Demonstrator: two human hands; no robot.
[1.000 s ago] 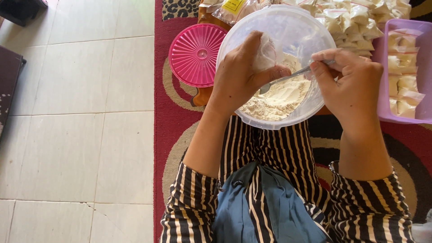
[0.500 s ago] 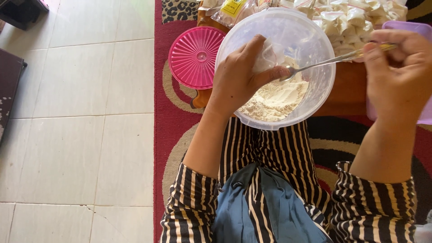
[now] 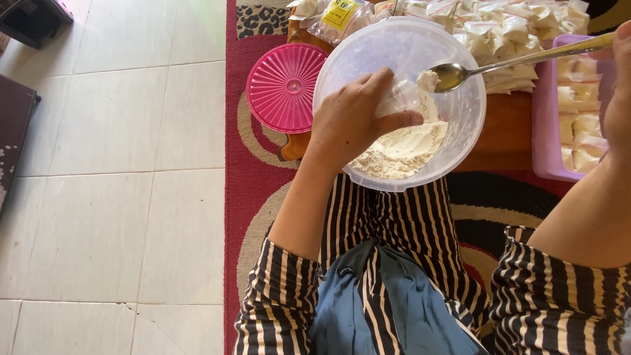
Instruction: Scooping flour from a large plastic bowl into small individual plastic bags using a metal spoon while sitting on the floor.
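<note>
Inside clear tub point(image 3: 460, 141), white flour point(image 3: 404, 148), small bag point(image 3: 402, 100), spoon point(image 3: 460, 74).

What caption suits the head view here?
Left hand holds a small clear bag open inside a tub of white powder while the right hand brings a loaded spoon.

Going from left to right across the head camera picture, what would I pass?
Pale floor tiles → pink ribbed lid → left hand holding a small clear bag → spoon with white powder → purple tray of filled packets.
</note>
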